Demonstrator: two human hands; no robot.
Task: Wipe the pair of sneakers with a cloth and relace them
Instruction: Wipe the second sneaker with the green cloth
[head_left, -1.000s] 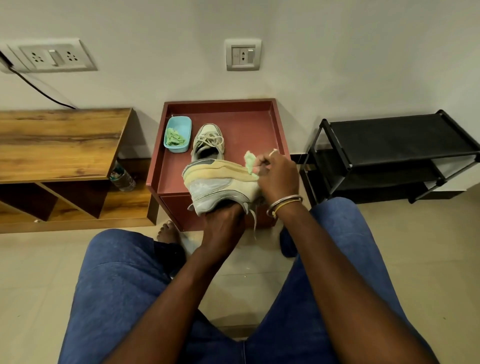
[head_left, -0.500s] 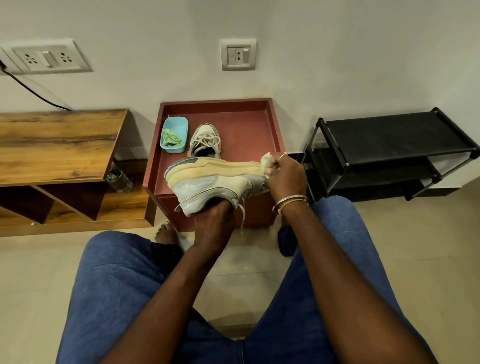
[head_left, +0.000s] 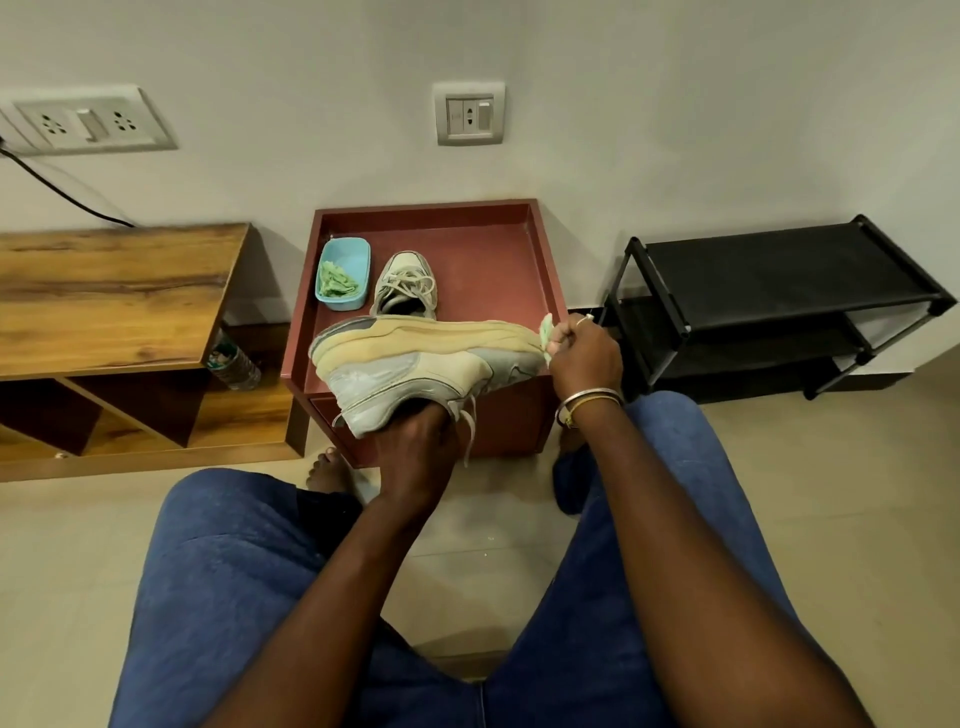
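A beige and grey sneaker (head_left: 415, 364) lies on its side in the air above the front of the red side table (head_left: 498, 260), sole edge up. My left hand (head_left: 415, 452) grips it from below at its opening, fingers hidden inside. My right hand (head_left: 584, 358) pinches a small light green cloth (head_left: 545, 332) against the sneaker's right tip. The second sneaker (head_left: 408, 283) stands upright on the table behind, laces loose. A lace end dangles below the held sneaker.
A blue tub (head_left: 358, 260) holding green cloth sits at the table's back left. A wooden shelf unit (head_left: 114, 296) with a bottle (head_left: 234, 364) stands to the left, a black shoe rack (head_left: 779, 291) to the right. My knees in blue jeans fill the foreground.
The sneaker has turned more side-on and stretched leftward. My right hand with the cloth slid right along the sole edge to the tip.
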